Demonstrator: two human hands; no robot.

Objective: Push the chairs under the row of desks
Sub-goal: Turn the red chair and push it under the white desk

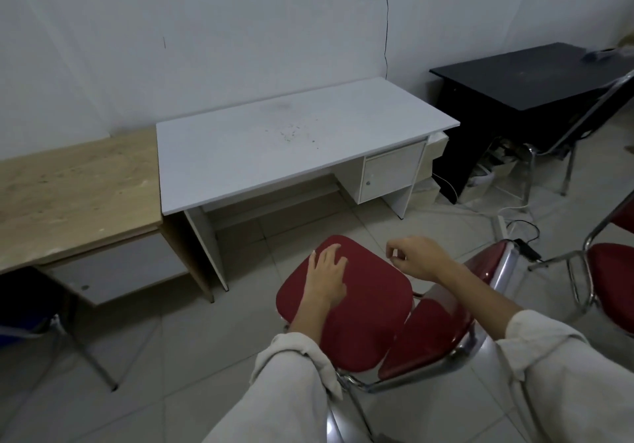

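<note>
A red padded chair (363, 319) with a chrome frame stands on the tiled floor in front of the white desk (291, 134), its seat short of the desk's front edge. My left hand (326, 278) lies flat on the seat, fingers spread. My right hand (417, 257) hovers above the seat's right side with fingers loosely curled, holding nothing. The red backrest is at the lower right of the seat, near my right sleeve. A wooden desk (68, 185) adjoins the white one on the left and a black desk (528, 79) stands to the right.
A second red chair (607, 271) stands at the right edge. Another chrome chair (562, 144) stands by the black desk. Cables and a power strip (501, 226) lie on the floor right of the white desk. A dark chair (27, 305) sits at the lower left.
</note>
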